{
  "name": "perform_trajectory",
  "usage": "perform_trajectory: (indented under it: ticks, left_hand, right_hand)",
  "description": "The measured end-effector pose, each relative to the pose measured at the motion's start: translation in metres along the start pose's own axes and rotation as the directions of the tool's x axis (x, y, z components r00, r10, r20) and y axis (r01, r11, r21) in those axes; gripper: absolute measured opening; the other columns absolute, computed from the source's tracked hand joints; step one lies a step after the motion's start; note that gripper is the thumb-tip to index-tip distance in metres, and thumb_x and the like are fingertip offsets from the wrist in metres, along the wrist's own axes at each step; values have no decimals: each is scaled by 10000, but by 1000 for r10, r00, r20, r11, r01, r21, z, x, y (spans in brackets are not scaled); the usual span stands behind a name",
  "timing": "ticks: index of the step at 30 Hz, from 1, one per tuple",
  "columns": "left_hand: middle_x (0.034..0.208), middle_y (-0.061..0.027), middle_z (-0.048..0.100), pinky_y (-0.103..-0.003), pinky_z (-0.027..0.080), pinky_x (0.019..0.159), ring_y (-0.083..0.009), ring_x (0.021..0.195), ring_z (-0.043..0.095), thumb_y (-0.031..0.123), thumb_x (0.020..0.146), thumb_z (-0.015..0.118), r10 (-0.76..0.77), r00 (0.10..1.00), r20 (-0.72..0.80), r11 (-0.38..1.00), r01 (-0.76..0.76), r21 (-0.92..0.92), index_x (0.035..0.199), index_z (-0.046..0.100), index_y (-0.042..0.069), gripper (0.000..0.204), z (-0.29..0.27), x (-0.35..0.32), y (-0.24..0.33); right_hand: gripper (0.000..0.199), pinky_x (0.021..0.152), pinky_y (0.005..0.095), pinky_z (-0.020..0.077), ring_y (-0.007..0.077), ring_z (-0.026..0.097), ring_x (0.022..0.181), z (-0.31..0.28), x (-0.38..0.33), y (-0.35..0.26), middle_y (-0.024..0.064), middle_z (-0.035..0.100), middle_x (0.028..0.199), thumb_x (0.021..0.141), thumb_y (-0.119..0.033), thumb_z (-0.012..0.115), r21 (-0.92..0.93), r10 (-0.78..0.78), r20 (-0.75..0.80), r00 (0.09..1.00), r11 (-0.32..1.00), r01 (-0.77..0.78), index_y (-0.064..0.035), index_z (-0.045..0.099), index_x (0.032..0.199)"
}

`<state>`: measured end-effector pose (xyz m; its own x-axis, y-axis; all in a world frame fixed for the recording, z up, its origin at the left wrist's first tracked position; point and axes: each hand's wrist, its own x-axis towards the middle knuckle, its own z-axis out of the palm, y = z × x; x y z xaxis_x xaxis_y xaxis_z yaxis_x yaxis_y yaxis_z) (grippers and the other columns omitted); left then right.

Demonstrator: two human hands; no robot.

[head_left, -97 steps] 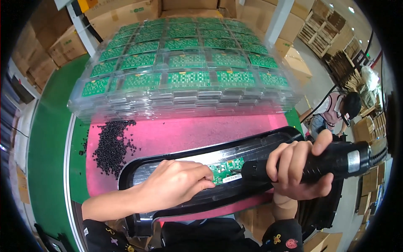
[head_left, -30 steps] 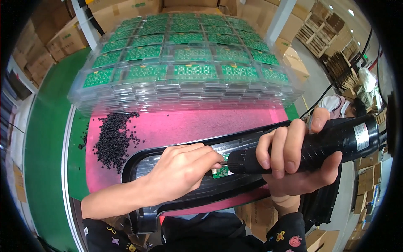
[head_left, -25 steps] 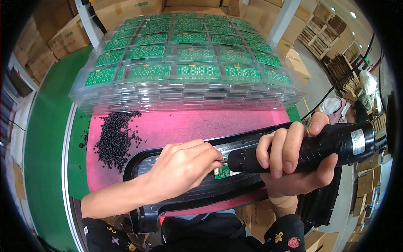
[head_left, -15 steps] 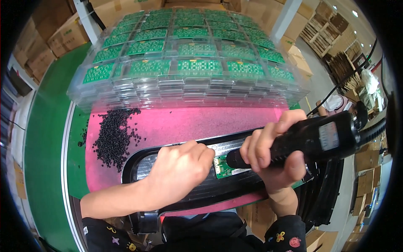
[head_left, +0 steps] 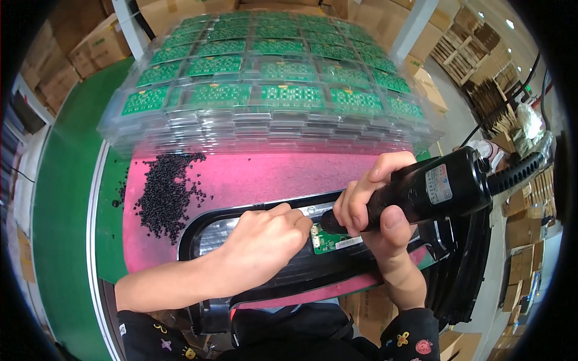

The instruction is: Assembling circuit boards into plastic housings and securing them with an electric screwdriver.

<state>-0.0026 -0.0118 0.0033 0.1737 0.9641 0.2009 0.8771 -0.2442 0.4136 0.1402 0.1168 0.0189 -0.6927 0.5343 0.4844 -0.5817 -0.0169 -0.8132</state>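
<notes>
Small green rectangular circuit board (head_left: 328,238), seated in the recess of a long black moulded plastic housing (head_left: 265,280) that lies across the pink work mat (head_left: 265,177). The left hand (head_left: 265,243), fingers curled, presses on the housing just left of the board, steadying it. The right hand (head_left: 376,207) grips a black cylindrical powered screwdriver (head_left: 421,192), its tip meeting the board's upper edge. Left of the board, well apart, a heap of small black screws (head_left: 165,192); beyond it, stacked clear plastic trays of green boards (head_left: 265,96). Risk: a tilted tip may slip from the screw and gouge the board, or nick the adjacent fingertips (head_left: 301,219).
</notes>
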Motion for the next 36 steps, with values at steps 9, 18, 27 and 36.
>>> perform_trajectory:
  ticks: [9, 18, 27, 36]
  left_hand:
    - [814, -126, 635, -347, 557, 580, -261, 834, 638, 21, 689, 634, 21, 996, -84, 996, -13, 91, 830, 592, -28, 156, 5, -4, -1]
    - [809, -116, 632, -330, 563, 564, -250, 849, 653, 17, 681, 653, -58, 998, -32, 991, 61, 121, 824, 588, -23, 162, 1, -5, 5]
    - [858, -138, 632, -366, 577, 608, -282, 864, 658, -3, 703, 636, -77, 997, -9, 996, 77, 46, 898, 564, -46, 212, 2, -5, 1]
    - [866, -115, 626, -388, 546, 581, -292, 856, 653, 22, 805, 640, 93, 989, -116, 971, -116, -210, 933, 583, -8, 143, 3, 5, 0]
  right_hand:
    - [486, 492, 231, 411, 92, 504, 525, 1, 2, 6, 66, 582, 663, 838, -149, 721, 62, 71, 1, 997, 996, -71, 32, 416, 1170]
    - [665, 543, 193, 406, 63, 527, 582, 5, 5, 9, 40, 612, 704, 812, -157, 766, -29, 160, 25, 987, 987, -160, 87, 408, 1317]
    - [589, 447, 290, 401, 122, 435, 417, 7, -4, 4, -7, 449, 551, 893, -503, 638, -124, -3, 4, 1000, 992, 4, -63, 393, 1199]
    - [461, 408, 238, 416, 73, 461, 390, -3, -13, -26, -36, 476, 550, 951, -485, 566, 141, -244, -75, 967, 957, 252, -116, 407, 1178]
